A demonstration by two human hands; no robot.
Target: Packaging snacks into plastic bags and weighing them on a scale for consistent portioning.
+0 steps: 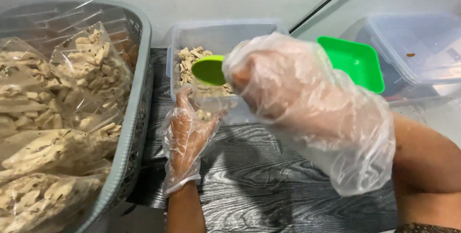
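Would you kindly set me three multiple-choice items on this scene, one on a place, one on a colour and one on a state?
1. Where do the filled clear bags lie?
A. in the grey basket on the left
B. in the green tray
C. on the floor

2. What colour is the scoop in the right hand?
A. red
B. green
C. white

3. How is the left hand occupied?
A. it rests flat on the table
B. it holds a small clear bag under the scoop
C. it grips the basket rim

Answers:
1 A, the bags of pale pieces are piled inside the basket.
2 B, the scoop's bowl is bright green.
3 B, the gloved fingers are closed on the bag's top just below the scoop.
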